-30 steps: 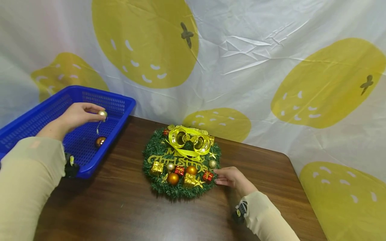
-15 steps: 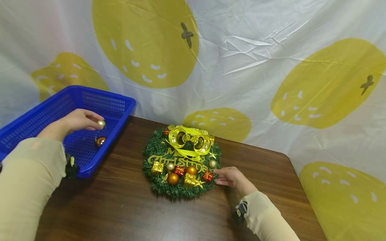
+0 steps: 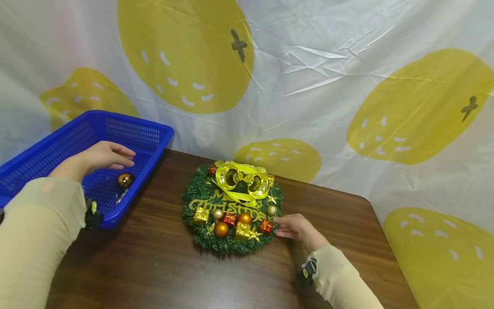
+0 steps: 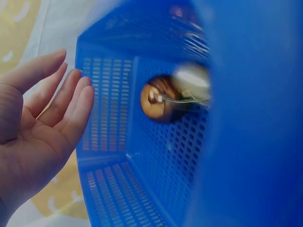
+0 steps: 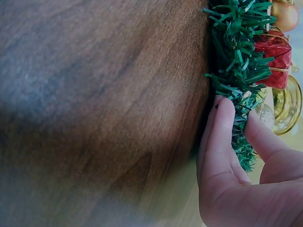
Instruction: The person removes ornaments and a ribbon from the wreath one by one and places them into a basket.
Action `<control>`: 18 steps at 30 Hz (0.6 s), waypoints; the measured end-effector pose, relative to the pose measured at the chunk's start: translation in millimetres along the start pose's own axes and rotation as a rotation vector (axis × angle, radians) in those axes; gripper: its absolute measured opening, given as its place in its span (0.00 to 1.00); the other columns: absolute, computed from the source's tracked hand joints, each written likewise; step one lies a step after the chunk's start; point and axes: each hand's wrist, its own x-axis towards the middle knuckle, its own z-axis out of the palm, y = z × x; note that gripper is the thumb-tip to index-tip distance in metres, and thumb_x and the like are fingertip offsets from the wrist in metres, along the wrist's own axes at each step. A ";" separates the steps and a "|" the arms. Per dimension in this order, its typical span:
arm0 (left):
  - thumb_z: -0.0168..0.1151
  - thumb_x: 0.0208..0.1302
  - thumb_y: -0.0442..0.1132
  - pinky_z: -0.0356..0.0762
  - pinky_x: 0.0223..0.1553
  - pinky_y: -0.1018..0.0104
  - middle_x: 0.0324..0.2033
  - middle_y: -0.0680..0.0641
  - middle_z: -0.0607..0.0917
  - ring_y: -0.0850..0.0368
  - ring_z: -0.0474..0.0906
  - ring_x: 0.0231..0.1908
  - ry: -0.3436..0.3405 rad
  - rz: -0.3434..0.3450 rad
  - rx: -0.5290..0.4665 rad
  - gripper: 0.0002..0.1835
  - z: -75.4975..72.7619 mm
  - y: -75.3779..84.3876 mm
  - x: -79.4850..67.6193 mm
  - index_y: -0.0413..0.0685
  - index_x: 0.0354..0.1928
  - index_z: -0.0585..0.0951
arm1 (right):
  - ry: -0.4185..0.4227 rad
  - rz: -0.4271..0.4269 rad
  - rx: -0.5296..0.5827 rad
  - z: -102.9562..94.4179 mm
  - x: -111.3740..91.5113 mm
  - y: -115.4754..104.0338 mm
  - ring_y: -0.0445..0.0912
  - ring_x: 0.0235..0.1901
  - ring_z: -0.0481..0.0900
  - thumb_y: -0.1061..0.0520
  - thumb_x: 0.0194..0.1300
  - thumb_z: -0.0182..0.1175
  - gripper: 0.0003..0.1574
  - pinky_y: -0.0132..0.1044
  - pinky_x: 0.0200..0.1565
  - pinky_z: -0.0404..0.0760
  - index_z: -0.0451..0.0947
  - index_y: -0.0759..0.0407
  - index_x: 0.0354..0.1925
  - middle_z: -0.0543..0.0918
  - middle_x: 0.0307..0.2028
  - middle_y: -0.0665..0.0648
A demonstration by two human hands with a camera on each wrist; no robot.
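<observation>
My left hand [image 3: 101, 157] hovers over the blue plastic basket [image 3: 167, 136], fingers loosely extended and holding nothing. Below it on the basket floor lies a shiny copper bauble [image 3: 125, 180]. Against this one, in the left wrist view, is a pale gold bauble [image 4: 191, 78] with a thin silvery loop; it is blurred there. A green tinsel Christmas wreath [image 3: 227, 248] lies flat on the table, bearing gold bells [image 3: 257, 184], small wrapped gift boxes, baubles and gold lettering. At its right edge my right hand [image 3: 296, 229] pinches the tinsel between thumb and fingers.
The brown wooden table [image 3: 162, 266] carries both the basket, at left, and the wreath, near the middle. Behind and to the right hangs a white cloth [image 3: 308, 107] with large yellow fruit prints, close to the table's edges.
My left hand has lowered into the basket and let go of the pale gold bauble, now beside the copper one, which has shifted slightly. The right hand and wreath stay put.
</observation>
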 end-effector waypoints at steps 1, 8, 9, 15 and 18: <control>0.57 0.64 0.41 0.78 0.52 0.63 0.63 0.29 0.66 0.76 0.75 0.40 0.001 0.005 -0.001 0.31 0.2 1.3 0.2 0.27 0.62 0.64 | 0.001 -0.001 0.001 -0.1 0.1 0.1 0.41 0.21 0.80 0.62 0.64 0.56 0.35 0.30 0.29 0.83 0.56 0.79 0.62 0.71 0.22 0.53; 0.56 0.65 0.44 0.78 0.50 0.70 0.63 0.32 0.68 0.81 0.73 0.38 0.017 0.067 -0.061 0.32 6.6 19.5 5.0 0.31 0.64 0.63 | -0.001 -0.012 0.001 -0.1 -0.1 0.0 0.40 0.20 0.80 0.62 0.64 0.57 0.30 0.29 0.28 0.83 0.60 0.78 0.58 0.71 0.18 0.51; 0.57 0.65 0.44 0.78 0.49 0.71 0.63 0.32 0.68 0.81 0.73 0.38 0.017 0.078 -0.074 0.32 8.4 22.9 6.1 0.31 0.64 0.63 | -0.001 -0.012 0.001 -0.1 0.1 0.2 0.40 0.20 0.79 0.62 0.64 0.57 0.30 0.29 0.28 0.83 0.60 0.78 0.58 0.71 0.18 0.50; 0.56 0.66 0.44 0.74 0.58 0.62 0.64 0.32 0.66 0.64 0.76 0.50 -0.005 0.118 -0.140 0.32 25.0 45.9 14.2 0.36 0.66 0.61 | -0.002 -0.013 0.005 -0.4 0.0 0.6 0.40 0.20 0.79 0.62 0.64 0.56 0.32 0.29 0.28 0.83 0.59 0.79 0.60 0.71 0.19 0.51; 0.56 0.66 0.43 0.73 0.59 0.60 0.64 0.33 0.66 0.55 0.74 0.55 -0.016 0.137 -0.170 0.31 35.7 54.1 18.0 0.36 0.66 0.62 | 0.000 -0.012 0.008 -0.1 -0.2 1.3 0.41 0.20 0.79 0.62 0.64 0.56 0.34 0.29 0.29 0.83 0.57 0.79 0.61 0.71 0.20 0.51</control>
